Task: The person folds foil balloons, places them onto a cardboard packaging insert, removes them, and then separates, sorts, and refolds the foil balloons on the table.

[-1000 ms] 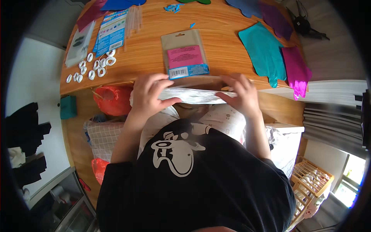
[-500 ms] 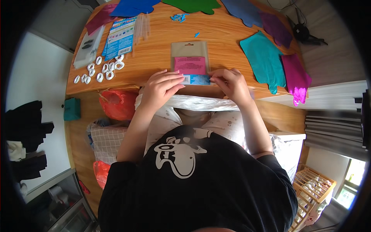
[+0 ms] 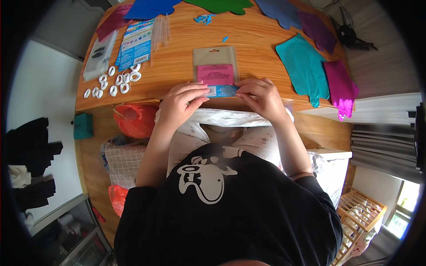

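Note:
A clear plastic packet (image 3: pixel 215 55) with a pink and blue printed card inside lies flat near the table's front edge. My left hand (image 3: pixel 181 101) rests at its lower left corner, fingers stretched over the blue strip and the thumb apart from them. At the lower right corner, my right hand (image 3: pixel 263 98) has curled fingers and thumb closed on the packet's edge. The packet's bottom corners are partly covered by my fingers.
White ribbon rolls (image 3: pixel 113 90), blue printed cards (image 3: pixel 137 42) and clear straws (image 3: pixel 161 32) lie on the left. Small blue pieces (image 3: pixel 204 19) are further back. Teal (image 3: pixel 304 66) and magenta (image 3: pixel 341 86) foil balloons lie right. A red plastic bag (image 3: pixel 133 122) sits below the table.
The packet has shifted slightly left. My right hand has moved a little left over its corner, its fingers lying further onto the packet. My left hand has hardly moved.

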### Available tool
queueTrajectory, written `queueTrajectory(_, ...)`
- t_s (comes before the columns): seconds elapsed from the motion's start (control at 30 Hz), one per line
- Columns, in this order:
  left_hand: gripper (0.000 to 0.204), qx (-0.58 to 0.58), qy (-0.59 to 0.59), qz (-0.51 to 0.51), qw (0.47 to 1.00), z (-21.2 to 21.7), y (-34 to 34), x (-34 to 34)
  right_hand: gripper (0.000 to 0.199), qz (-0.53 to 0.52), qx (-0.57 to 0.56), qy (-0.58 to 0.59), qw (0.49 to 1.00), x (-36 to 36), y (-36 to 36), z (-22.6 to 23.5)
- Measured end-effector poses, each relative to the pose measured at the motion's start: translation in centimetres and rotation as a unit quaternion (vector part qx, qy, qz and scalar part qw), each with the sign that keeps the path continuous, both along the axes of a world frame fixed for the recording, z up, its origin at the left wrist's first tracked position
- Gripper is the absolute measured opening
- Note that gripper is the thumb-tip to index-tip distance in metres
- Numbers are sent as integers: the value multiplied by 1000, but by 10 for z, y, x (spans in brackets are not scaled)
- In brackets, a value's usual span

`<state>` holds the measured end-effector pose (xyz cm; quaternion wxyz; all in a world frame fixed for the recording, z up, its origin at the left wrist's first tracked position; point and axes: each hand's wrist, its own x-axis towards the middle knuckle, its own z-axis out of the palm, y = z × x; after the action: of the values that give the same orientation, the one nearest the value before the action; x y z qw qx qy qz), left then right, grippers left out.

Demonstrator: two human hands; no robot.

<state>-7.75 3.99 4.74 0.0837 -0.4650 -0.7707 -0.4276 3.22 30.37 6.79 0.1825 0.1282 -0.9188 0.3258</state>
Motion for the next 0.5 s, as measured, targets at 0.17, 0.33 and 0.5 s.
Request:
queueTrajectory(0.17,20,7,-30,15,999,-5,2,-1,10,-22,-31,-22,999,-4,-3,-1)
queueTrajectory(0.33,21,9,-68,22,997,1,5,1,8,-55,-114,-66,990,-7,-6,-1)
queueTrajectory(0.5,21,-15,-184,50,982,12,7,5,13,-108,-164,-122,973,-7,-9,2)
